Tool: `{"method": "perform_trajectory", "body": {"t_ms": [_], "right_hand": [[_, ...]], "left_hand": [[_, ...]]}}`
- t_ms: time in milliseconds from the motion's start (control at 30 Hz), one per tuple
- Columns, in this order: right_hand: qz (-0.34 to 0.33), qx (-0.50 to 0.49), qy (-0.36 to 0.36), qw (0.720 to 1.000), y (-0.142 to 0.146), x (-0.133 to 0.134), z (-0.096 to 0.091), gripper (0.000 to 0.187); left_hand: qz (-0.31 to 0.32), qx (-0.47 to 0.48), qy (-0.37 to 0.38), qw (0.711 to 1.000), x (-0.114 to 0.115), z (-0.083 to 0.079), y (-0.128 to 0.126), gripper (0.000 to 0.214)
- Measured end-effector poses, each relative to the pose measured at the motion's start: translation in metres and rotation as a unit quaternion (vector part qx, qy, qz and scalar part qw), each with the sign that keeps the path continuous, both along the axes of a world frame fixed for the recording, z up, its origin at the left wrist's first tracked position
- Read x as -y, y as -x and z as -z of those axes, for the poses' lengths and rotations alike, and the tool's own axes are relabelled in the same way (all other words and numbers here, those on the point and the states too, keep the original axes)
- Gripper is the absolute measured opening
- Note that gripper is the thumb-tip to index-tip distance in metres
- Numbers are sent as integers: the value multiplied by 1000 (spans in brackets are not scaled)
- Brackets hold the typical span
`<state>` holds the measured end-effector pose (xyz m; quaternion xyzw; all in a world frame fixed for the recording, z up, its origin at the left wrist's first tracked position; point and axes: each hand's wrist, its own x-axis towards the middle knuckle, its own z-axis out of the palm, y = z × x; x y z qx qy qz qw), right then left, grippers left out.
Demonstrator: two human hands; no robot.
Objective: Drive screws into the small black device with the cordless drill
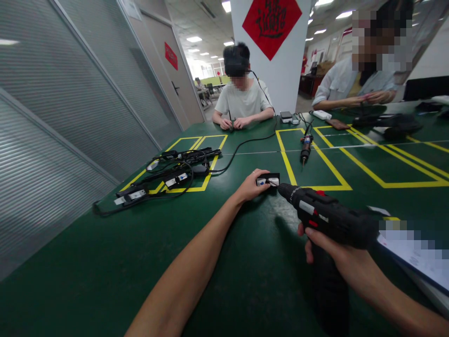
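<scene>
With left hand (250,187) clamped on black module (268,179), right hand (328,245) wrapped round drill (326,215), bit at module. All on green table (105,262): yellow tape boxes (336,188), cable pile (168,178) left. Frosted partition (70,117), white pillar (280,70) behind.

Head view. One camera, worn on the person's head, looks forward and down along the green table (105,262). Both forearms enter at the bottom edge; the left hand (249,188) on a block (268,179) and the right hand (329,255) on a drill (333,217) lie near the lens. A co-worker (242,100) faces it from the far end. Wide lens: the wall (70,117) bows at left.
</scene>
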<state>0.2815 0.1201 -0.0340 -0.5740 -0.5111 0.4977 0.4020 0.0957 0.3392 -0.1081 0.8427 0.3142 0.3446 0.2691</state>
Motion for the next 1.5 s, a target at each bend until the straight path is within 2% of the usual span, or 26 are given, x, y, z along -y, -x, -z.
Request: {"method": "perform_trajectory", "body": {"t_ms": [733,967,1300,1500], "right_hand": [[-2,-6,3,1000,-2,0,1,21],[4,-36,0,999,0,1,2,21],[0,13,19,1000,-4,1,10,22],[5,-20,5,1000,-4,0,11,21]], "left_hand": [[-8,-10,18,1000,2,-3,0,46],[-3,-6,13,1000,1,-2,0,45],[-5,-5,12,1000,1,-2,0,45],[-4,-8,10,1000,1,-2,0,45]]}}
